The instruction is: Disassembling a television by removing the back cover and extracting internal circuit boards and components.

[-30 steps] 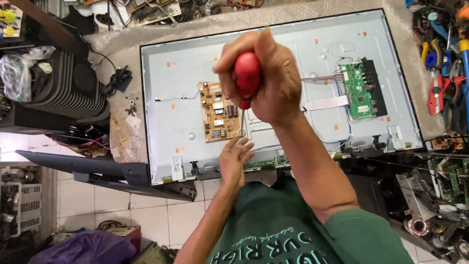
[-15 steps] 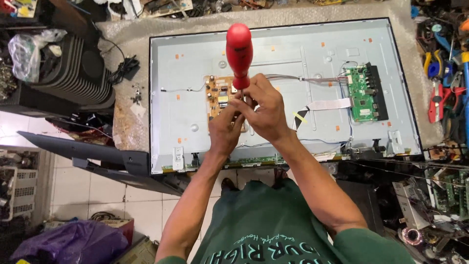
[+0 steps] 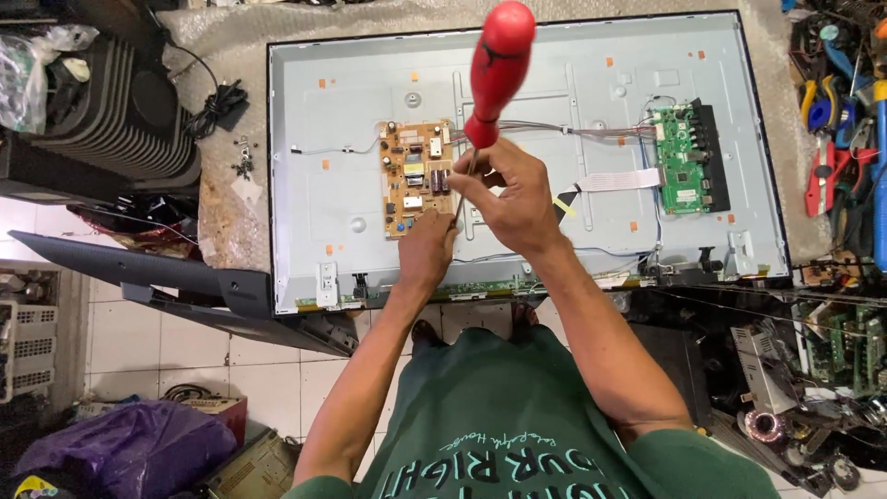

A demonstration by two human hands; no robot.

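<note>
Head view: our right hand [image 3: 513, 199] gripped the screwdriver [image 3: 494, 79] shaft, left hand [image 3: 427, 248] at seven o'clock steadying its tip, grip hidden; a slip could gouge the board [image 3: 418, 176].

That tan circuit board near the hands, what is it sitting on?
The tan circuit board lies on the grey metal back panel. The left hand and screwdriver cover its lower right corner; beneath the board is hidden.

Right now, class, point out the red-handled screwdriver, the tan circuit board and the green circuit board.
red-handled screwdriver [image 3: 499, 55]: head view, on the upper handle.
tan circuit board [image 3: 413, 176]: head view, middle of the board.
green circuit board [image 3: 679, 162]: head view, centre of the board.
</note>
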